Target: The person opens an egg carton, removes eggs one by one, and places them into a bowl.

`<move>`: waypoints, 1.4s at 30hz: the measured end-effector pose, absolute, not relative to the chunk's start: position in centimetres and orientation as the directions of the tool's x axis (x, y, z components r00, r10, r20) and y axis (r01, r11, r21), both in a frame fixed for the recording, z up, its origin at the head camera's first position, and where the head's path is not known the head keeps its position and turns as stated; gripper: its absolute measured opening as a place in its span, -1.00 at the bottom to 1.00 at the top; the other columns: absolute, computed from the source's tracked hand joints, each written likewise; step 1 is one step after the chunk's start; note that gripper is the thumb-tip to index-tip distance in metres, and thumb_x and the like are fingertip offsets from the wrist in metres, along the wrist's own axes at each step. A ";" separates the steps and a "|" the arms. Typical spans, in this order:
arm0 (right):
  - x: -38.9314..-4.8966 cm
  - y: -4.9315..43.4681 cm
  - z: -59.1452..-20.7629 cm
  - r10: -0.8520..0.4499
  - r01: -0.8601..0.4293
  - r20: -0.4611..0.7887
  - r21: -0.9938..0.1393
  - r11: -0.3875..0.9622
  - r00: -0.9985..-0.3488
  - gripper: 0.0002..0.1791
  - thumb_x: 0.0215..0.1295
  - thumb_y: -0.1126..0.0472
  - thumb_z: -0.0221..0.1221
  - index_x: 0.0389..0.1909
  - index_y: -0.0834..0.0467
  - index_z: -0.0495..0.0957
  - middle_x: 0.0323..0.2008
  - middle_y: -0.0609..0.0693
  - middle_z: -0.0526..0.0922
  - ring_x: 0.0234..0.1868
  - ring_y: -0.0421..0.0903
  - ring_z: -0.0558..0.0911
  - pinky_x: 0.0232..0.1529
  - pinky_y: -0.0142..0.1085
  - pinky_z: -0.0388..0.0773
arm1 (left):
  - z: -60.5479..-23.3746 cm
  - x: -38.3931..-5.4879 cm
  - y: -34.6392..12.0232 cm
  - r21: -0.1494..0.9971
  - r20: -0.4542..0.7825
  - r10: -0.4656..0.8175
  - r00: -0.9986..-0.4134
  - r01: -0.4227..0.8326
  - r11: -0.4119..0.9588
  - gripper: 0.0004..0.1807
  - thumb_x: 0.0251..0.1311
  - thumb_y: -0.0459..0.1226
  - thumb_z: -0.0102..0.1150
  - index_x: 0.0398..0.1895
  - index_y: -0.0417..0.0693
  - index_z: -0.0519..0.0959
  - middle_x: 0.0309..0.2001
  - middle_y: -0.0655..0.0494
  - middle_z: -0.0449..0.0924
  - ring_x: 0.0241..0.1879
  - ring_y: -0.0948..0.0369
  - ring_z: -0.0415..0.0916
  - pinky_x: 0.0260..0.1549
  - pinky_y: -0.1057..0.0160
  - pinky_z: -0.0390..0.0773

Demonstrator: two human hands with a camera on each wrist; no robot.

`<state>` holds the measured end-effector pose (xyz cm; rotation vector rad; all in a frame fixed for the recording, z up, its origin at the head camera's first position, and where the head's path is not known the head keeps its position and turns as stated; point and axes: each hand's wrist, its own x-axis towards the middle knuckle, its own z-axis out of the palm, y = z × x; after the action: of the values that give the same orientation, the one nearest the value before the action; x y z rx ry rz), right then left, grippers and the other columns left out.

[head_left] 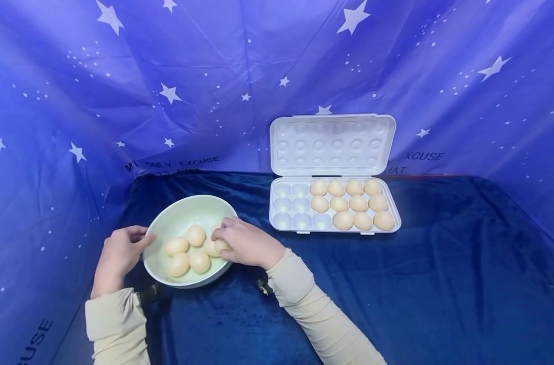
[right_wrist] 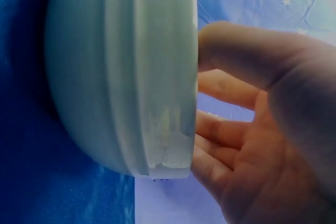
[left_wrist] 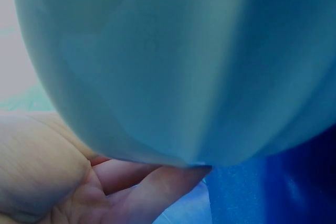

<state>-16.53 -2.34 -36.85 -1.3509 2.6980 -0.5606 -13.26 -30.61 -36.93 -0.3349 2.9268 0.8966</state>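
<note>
A pale green bowl (head_left: 174, 223) holds several light-brown eggs (head_left: 196, 235). My left hand (head_left: 121, 251) grips its left rim, thumb over the edge and fingers against the outside. In the left wrist view those fingers (left_wrist: 152, 187) lie under the curved bowl wall (left_wrist: 147, 72). Reaching over the right rim, my right hand (head_left: 247, 242) pinches an egg (head_left: 222, 246) between thumb and fingers inside the bowl. From the right wrist, the bowl's side (right_wrist: 121, 77) hides the fingertips and that egg.
Right of the bowl, a white plastic egg carton (head_left: 333, 232) lies with its lid (head_left: 333, 146) raised. Several eggs (head_left: 339, 204) sit in its right part; moulded cups (head_left: 283, 205) show at left. Dark blue cloth (head_left: 418, 304) covers the table, with a starry curtain (head_left: 240, 66) behind.
</note>
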 end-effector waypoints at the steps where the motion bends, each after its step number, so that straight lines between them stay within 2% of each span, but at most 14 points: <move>1: -16.6 -2.4 -36.9 -0.787 -0.760 0.088 -0.346 0.550 -0.610 -0.72 0.26 0.20 0.28 0.00 0.10 0.64 -0.13 -0.02 0.59 -0.09 -0.12 0.50 0.06 -0.31 0.45 | -36.9 -13.3 -30.6 0.547 -0.125 -0.188 -0.974 -0.226 0.806 -0.54 0.35 -0.16 0.16 0.04 -0.46 0.56 -0.07 -0.40 0.64 -0.32 -0.02 0.64 -0.37 0.10 0.61; 7: -16.7 -2.4 -36.9 -0.794 -0.762 0.053 -0.325 0.560 -0.606 -0.74 0.30 0.19 0.24 -0.02 0.11 0.66 -0.11 -0.03 0.64 -0.03 -0.11 0.53 0.16 -0.33 0.44 | -36.9 -13.5 -30.5 0.547 -0.136 -0.183 -0.974 -0.228 0.806 -0.53 0.36 -0.16 0.15 0.05 -0.46 0.55 -0.05 -0.41 0.63 -0.31 -0.03 0.65 -0.34 0.06 0.63; 14: -17.1 -1.9 -36.9 -0.810 -0.778 0.092 -0.356 0.517 -0.580 -0.79 0.32 0.23 0.21 -0.07 0.13 0.69 -0.11 -0.04 0.67 -0.02 -0.13 0.58 0.15 -0.34 0.46 | -36.9 -13.7 -30.4 0.530 -0.126 -0.180 -0.976 -0.220 0.819 -0.53 0.36 -0.16 0.15 0.04 -0.46 0.55 -0.05 -0.40 0.63 -0.31 -0.03 0.64 -0.35 0.09 0.60; 20: -18.0 0.1 -35.8 -0.775 -0.747 0.223 -0.514 0.421 -0.591 -0.78 0.39 0.31 0.12 -0.04 0.17 0.67 -0.09 -0.05 0.70 -0.13 -0.21 0.62 -0.02 -0.40 0.53 | -37.0 -14.0 -30.0 0.547 -0.135 -0.176 -0.975 -0.222 0.807 -0.54 0.36 -0.17 0.16 0.05 -0.47 0.55 -0.06 -0.40 0.64 -0.35 0.02 0.64 -0.41 0.16 0.59; 23: -18.5 1.7 -34.8 -0.729 -0.723 0.285 -0.566 0.397 -0.623 -0.76 0.39 0.33 0.12 0.00 0.21 0.64 -0.15 -0.03 0.71 -0.17 -0.22 0.64 -0.08 -0.41 0.56 | -37.0 -13.9 -30.2 0.544 -0.134 -0.178 -0.975 -0.223 0.809 -0.53 0.36 -0.16 0.15 0.05 -0.47 0.55 -0.06 -0.40 0.64 -0.36 0.03 0.64 -0.43 0.20 0.57; 31: -19.7 7.1 -34.7 -0.560 -0.625 0.329 -0.605 0.493 -0.760 -0.73 0.34 0.34 0.14 0.03 0.29 0.58 -0.22 0.03 0.69 -0.20 -0.11 0.67 -0.09 -0.28 0.61 | -36.6 -13.5 -31.2 0.512 -0.129 -0.184 -0.974 -0.224 0.829 -0.51 0.36 -0.15 0.15 0.05 -0.48 0.54 -0.08 -0.41 0.63 -0.33 -0.03 0.62 -0.46 0.22 0.50; 36: -21.0 11.0 -35.2 -0.434 -0.528 0.313 -0.623 0.578 -0.845 -0.74 0.29 0.37 0.18 -0.02 0.33 0.60 -0.19 0.15 0.68 -0.19 0.02 0.69 -0.07 -0.14 0.63 | -36.7 -13.6 -31.0 0.523 -0.135 -0.181 -0.974 -0.225 0.822 -0.52 0.37 -0.15 0.14 0.06 -0.48 0.53 -0.08 -0.40 0.64 -0.34 -0.01 0.62 -0.44 0.22 0.52; 42: -21.6 13.7 -35.7 -0.372 -0.444 0.251 -0.614 0.653 -0.894 -0.76 0.28 0.35 0.21 -0.04 0.29 0.62 -0.11 0.17 0.68 -0.11 0.07 0.67 -0.01 -0.06 0.60 | -36.9 -13.5 -30.8 0.528 -0.150 -0.185 -0.971 -0.237 0.816 -0.52 0.38 -0.15 0.14 0.07 -0.48 0.53 -0.10 -0.38 0.65 -0.36 0.04 0.62 -0.47 0.26 0.50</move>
<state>-21.64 13.72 -35.72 -0.7307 2.9481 -1.1393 -13.52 -30.82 -36.93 -0.3384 2.9056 0.8632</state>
